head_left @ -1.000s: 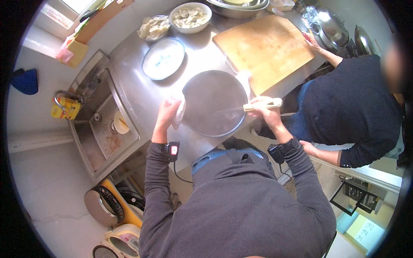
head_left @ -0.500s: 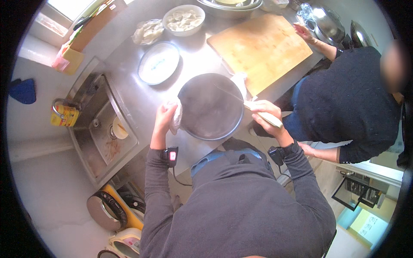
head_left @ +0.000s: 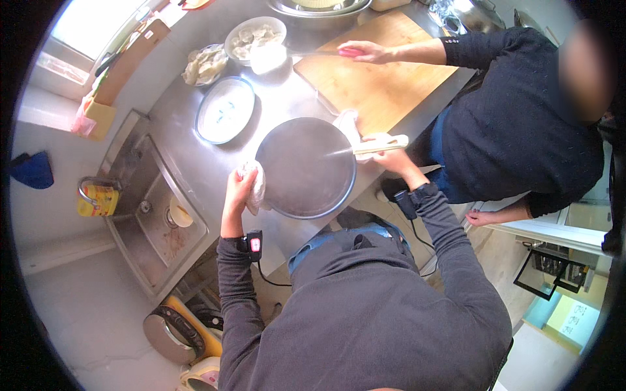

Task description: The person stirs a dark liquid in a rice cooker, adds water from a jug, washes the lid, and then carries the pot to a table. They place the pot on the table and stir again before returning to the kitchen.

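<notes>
A wide, dark round pot (head_left: 303,173) with a hazy inside stands at the counter's near edge. On its left rim my left hand (head_left: 240,186) is closed round a folded white cloth (head_left: 256,189). My right hand (head_left: 390,158) is at the right rim, gripping a tool with a cream handle (head_left: 385,144); its thin bright metal end reaches over the pot, the tip too faint to make out. A second white cloth (head_left: 347,124) lies against the rim beside my right fingers. Left of the pot's far side sits a white oval plate (head_left: 225,111) with a blue edge.
A wooden board (head_left: 385,72) lies beyond the pot. Dumplings fill a white bowl (head_left: 280,36) beside a plastic bag (head_left: 205,65). At right, a co-worker's hand (head_left: 366,52) holds a red-handled tool toward the bowl. The sink (head_left: 156,215) is at left.
The tool in my right hand has swung to lie nearly level across the right rim. The co-worker's hand has come across the board with a red-handled tool. My view has shifted slightly.
</notes>
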A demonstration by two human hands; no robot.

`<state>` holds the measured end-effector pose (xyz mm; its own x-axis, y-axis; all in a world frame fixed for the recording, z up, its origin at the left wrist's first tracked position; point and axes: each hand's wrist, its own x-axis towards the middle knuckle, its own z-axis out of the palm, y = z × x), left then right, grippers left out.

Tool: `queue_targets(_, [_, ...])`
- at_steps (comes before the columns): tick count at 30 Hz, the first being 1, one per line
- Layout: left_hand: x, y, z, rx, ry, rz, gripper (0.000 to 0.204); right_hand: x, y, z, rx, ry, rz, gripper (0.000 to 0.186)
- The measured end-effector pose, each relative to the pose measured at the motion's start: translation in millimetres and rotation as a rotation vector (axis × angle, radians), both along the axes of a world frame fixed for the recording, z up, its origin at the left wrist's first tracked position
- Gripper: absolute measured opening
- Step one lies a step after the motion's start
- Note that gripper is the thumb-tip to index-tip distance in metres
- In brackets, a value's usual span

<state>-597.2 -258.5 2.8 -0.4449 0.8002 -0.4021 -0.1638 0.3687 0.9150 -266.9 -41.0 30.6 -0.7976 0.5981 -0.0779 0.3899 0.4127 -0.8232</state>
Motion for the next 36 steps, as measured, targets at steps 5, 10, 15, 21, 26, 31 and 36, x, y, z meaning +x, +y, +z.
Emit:
queue_targets(5, [2.6, 2.0, 1.1, -0.018, 0.111, 0.023, 0.018, -28.8, -20.2, -51.0, 0.461, -0.193, -0.091, 0.039])
queue_targets(10, [0.8, 5.7, -4.4, -0.038, 0.143, 0.034, 0.017, -2.8, -32.1, -65.1, -0.190, 0.008, -0.311, 0.027])
queue_targets(15, [6.5, 2.7, -10.1, -0.007, 0.143, 0.066, 0.019, 39.2, -43.8, -35.3, -0.942, 0.490, -0.450, 0.031])
queue_targets(21, [52.4, -20.0, -9.4, -0.023, 0.082, 0.231, 0.018, 48.3, -52.4, -10.8, -0.609, 0.406, -0.540, 0.024])
queue_targets(26, [72.9, -31.6, -3.8, 0.103, -0.069, 0.315, 0.016, 25.3, -58.4, -23.6, -0.843, 0.406, -0.589, 0.027])
queue_targets(31, [50.1, -11.8, -5.1, 0.201, -0.298, 0.453, 0.034, 13.6, -59.1, -24.7, -1.172, 0.757, -0.416, 0.031])
queue_targets(36, [26.5, 1.1, -8.4, 0.175, -0.307, 0.131, 0.027, -0.8, -62.0, -23.8, -1.101, 0.757, -0.704, 0.035])
